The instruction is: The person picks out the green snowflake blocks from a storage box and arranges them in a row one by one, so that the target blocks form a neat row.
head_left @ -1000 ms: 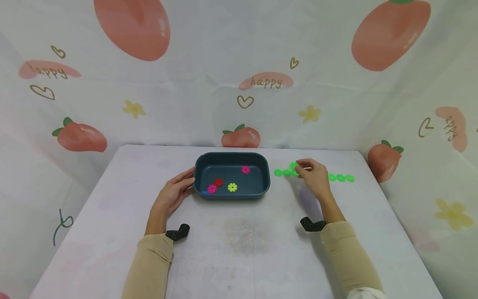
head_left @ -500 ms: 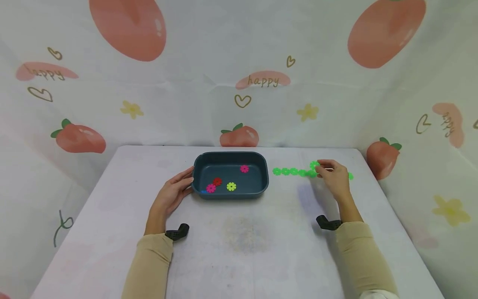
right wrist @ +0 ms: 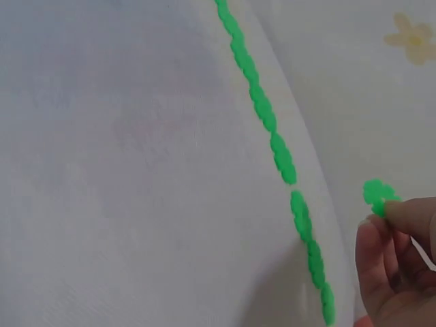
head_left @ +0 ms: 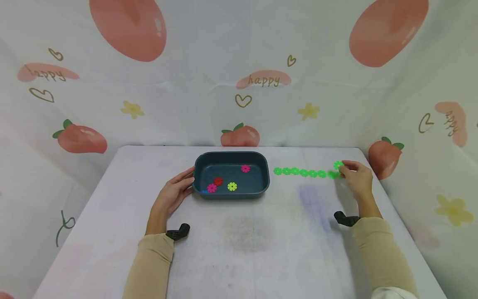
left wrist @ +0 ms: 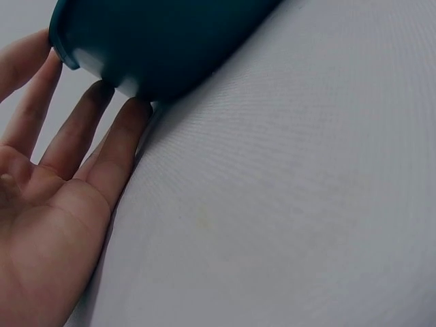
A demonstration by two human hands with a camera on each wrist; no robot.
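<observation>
A dark teal rectangular bin (head_left: 257,194) stands on the white table. My left hand (head_left: 173,195) is at its left side. In the left wrist view that hand's fairly straight fingertips touch the bin's outer wall (left wrist: 163,48). My right hand (head_left: 358,179) is raised above the right end of a row of green snowflake discs (head_left: 304,173). Its thumb and fingers pinch another green snowflake disc (right wrist: 378,194), held above the table. In the right wrist view the row of green discs (right wrist: 262,105) runs along the table, with a small gap partway. The right hand hides part of the row's end.
Inside the bin lie two pink discs (head_left: 245,168), a red disc (head_left: 218,181), a yellow disc (head_left: 232,186) and a bit of blue (head_left: 204,191). A printed cloth backdrop (head_left: 186,112) rises behind the table (head_left: 239,249).
My right hand has moved rightward along the row with the pinched green disc, uncovering more of the discs it had hidden. The left hand and the bin have stayed in place.
</observation>
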